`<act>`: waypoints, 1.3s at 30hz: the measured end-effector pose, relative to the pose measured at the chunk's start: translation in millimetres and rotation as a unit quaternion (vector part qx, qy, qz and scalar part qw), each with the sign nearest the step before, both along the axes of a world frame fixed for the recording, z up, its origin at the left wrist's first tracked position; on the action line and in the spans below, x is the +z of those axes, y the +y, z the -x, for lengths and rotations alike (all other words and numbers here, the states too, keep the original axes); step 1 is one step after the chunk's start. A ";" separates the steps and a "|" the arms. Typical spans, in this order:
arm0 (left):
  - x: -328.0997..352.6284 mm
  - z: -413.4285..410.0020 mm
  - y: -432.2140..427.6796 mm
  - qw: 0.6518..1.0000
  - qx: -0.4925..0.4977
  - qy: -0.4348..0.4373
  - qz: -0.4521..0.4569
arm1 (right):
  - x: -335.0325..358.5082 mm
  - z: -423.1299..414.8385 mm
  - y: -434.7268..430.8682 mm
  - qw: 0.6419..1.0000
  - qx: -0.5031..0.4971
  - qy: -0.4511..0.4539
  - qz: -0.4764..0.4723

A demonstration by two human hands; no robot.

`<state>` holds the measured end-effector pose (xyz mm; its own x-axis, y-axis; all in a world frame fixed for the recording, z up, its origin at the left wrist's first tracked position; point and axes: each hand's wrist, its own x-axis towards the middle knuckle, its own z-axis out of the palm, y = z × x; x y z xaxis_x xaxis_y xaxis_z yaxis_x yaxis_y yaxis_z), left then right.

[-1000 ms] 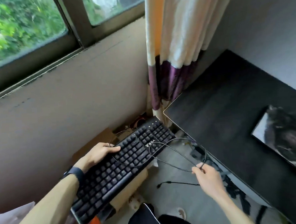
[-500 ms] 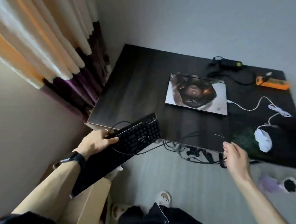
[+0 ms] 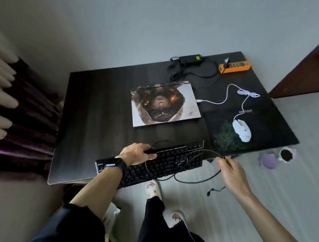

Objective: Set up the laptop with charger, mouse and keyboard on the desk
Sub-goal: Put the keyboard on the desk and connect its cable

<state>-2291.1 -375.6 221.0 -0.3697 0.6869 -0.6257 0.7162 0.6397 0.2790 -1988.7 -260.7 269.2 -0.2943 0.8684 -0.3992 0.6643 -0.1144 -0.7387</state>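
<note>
Now the long black plastic keyboard [image 3: 162, 163] lies across the near edge of the dark wooden desk [image 3: 92, 124], its near rows hanging out over the floor. I cannot tell whether it bears on the wood or rides just above it. My left hand [image 3: 136, 154] has it by the far long edge, left of centre, with fingers curled over that edge and the thumb laid along the keys. My right hand [image 3: 229, 168], just off the keyboard's right end, lightly pinches the thin black keyboard cable [image 3: 197, 181] between thumb and fingers. 1 loop of the cable lies over the right-hand keys and another droops below the pinch.

I judge the step in hand to be seating the keyboard. With 1 off-centre grip the right end could dip, so I would push it forward level and slowly until the whole base is on the desk. I would stop short of the closed laptop with the printed picture on its lid [image 3: 163, 104], which lies straight beyond my left knuckles.

The pinch should lift the loop clear of the keys and the desk edge so nothing gets trapped underneath.

Beyond my right fingertips lies the dark mouse pad [image 3: 266, 122] with the white mouse [image 3: 242, 133] on it, so the right end needs a gap there. Farthest from both grips, the black charger brick [image 3: 189, 58] and orange power strip [image 3: 234, 66] sit along the desk's back edge.
</note>
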 end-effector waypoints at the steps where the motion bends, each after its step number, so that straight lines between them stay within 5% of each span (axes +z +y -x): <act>1: -4.6 1.0 14.3 1.000 -0.013 -0.002 -0.001 | -7.2 2.2 4.3 1.000 0.003 -0.013 0.008; 10: -64.7 32.3 95.1 0.998 -0.060 -0.027 -0.007 | -101.0 63.7 31.7 0.965 0.028 -0.133 0.226; 15: -95.7 49.6 112.6 0.998 -0.055 -0.025 -0.012 | -126.0 101.6 51.2 0.950 -0.028 -0.119 0.286; 28: -125.5 32.8 106.2 0.993 0.006 0.052 -0.106 | -122.2 106.4 54.3 0.958 -0.120 -0.093 0.242; 39: -130.5 34.7 129.9 0.990 0.024 0.021 -0.140 | -117.7 99.7 73.4 0.964 -0.005 -0.097 0.248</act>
